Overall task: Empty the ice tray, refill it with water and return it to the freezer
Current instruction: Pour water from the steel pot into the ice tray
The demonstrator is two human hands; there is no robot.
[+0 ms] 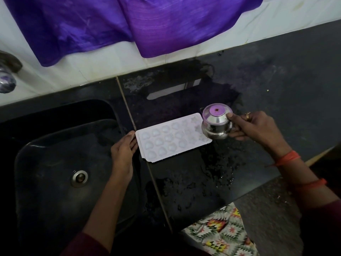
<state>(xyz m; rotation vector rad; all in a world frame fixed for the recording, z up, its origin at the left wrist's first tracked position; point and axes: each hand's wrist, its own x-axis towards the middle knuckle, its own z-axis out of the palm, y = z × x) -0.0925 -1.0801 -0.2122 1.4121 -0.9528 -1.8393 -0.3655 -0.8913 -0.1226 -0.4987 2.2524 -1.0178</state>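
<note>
Right hand (258,126) grasps steel cup (215,122) over right end of ice tray (171,139), left hand (122,152) flat-fingered steadying other end; hasty pour risks overflow onto wet counter (203,172).

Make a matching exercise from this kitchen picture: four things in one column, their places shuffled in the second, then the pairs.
Things
1 ice tray
2 steel cup
3 purple cloth
4 drain

Places
A at the bottom of the sink
B hanging against the white wall
C flat on the black counter, left hand touching its end
D held by the right hand above the tray's other end

Pairs: 1-C, 2-D, 3-B, 4-A
</note>
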